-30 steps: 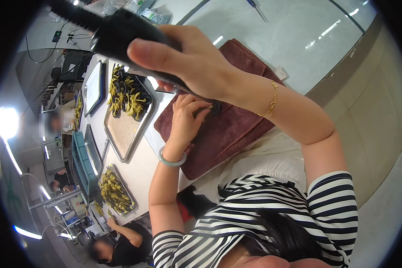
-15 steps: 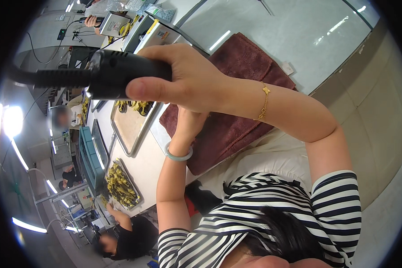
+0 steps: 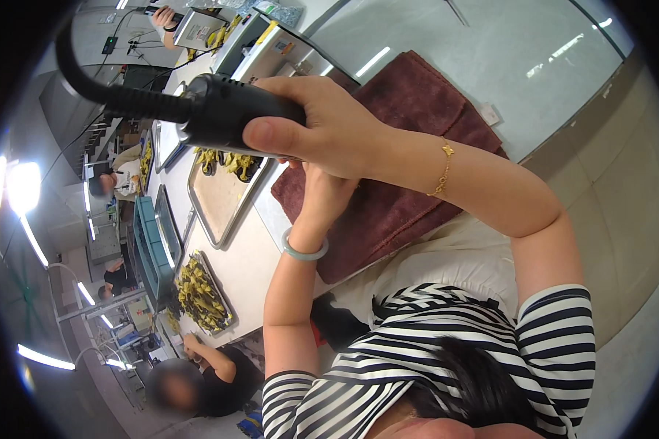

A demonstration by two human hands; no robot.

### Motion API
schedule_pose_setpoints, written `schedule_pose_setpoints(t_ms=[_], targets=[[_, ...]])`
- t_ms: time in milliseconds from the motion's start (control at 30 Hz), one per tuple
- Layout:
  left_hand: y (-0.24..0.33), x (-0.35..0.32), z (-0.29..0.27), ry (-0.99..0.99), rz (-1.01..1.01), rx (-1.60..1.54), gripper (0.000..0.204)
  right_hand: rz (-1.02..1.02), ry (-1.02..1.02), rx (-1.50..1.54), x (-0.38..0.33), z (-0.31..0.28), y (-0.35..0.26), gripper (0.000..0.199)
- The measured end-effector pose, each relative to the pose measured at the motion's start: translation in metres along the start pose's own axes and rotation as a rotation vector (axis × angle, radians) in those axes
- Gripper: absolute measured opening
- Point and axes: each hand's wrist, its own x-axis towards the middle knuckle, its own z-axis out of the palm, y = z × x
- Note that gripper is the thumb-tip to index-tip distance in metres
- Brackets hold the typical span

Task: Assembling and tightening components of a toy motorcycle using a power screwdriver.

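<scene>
My right hand (image 3: 326,132), with a gold bracelet at its wrist, is closed round the thick handle of a black corded hand tool (image 3: 223,111). The tool's ribbed cable end points left, and its working end is hidden behind my hand. Just beneath, my left hand (image 3: 333,192), with a pale green bangle on its wrist, is mostly covered by the right one. Its fingers are hidden, so what they hold cannot be made out. Both hands are over a folded dark red towel (image 3: 425,110) at the table edge.
A metal tray (image 3: 216,208) with yellow-and-black pieces at its far end stands left of the towel. Nearer lies another tray heaped with such pieces (image 3: 201,296). Teal bins (image 3: 148,238) and a box-shaped device (image 3: 289,62) stand beyond. A co-worker in black (image 3: 227,377) sits at lower left.
Both hands and the tool have shifted slightly to the right in the picture. The cable now bends upward instead of running off leftward. My right hand keeps its hold on the tool.
</scene>
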Motion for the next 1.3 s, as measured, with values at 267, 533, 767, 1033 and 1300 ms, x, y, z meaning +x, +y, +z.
schedule_pose_setpoints(t_ms=[267,533,767,1033,1300], targets=[[-0.011,-0.006,0.009,0.059,0.005,-0.049,0.021,0.091,-0.344,0.124,0.008,-0.005,0.003,0.074],[0.004,-0.011,0.001,0.131,0.189,0.102,0.025,-0.007,-0.087,0.108,-0.016,0.008,0.005,0.063],[-0.021,-0.006,0.004,0.065,0.171,0.083,0.015,0.141,-0.038,0.14,0.002,0.011,-0.007,0.053],[-0.014,-0.004,-0.002,-0.039,-0.025,-0.195,0.019,0.105,-0.176,0.03,0.008,0.004,0.0,0.051],[-0.005,-0.004,0.005,0.016,0.096,0.036,0.023,0.16,-0.134,-0.023,0.007,0.009,-0.006,0.062]])
